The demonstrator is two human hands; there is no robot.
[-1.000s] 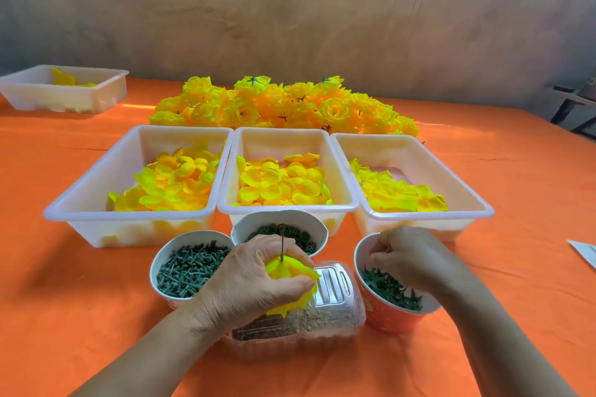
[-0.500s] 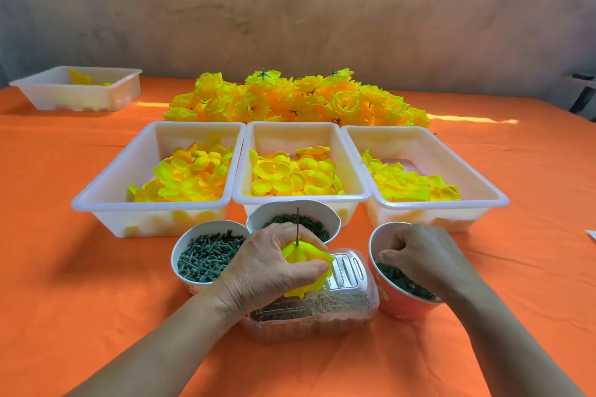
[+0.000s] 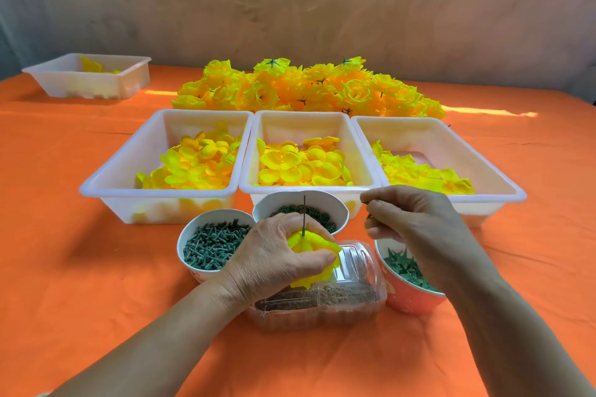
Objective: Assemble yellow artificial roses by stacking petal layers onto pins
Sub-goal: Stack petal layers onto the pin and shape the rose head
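Note:
My left hand (image 3: 274,255) grips a yellow rose (image 3: 314,246) of stacked petal layers, upside down on a thin dark pin (image 3: 304,211) that sticks up above my fingers. The rose sits over a clear plastic box (image 3: 348,296). My right hand (image 3: 416,222) is raised above the orange cup (image 3: 406,292) of green star-shaped calyx pieces and pinches a small green piece (image 3: 366,202) between thumb and fingertips. Three white trays hold yellow petals: left (image 3: 106,184), middle (image 3: 258,151) and right (image 3: 483,164).
A white cup of green pegs (image 3: 213,243) and a white cup of green rings (image 3: 300,208) stand in front of the trays. A pile of finished yellow roses (image 3: 309,90) lies behind them. Another white tray (image 3: 93,77) sits far left on the orange tablecloth (image 3: 80,300).
My right hand has lifted out of the orange cup, pinching a small green piece, and moved up toward the pin. My left hand keeps holding the rose on the pin.

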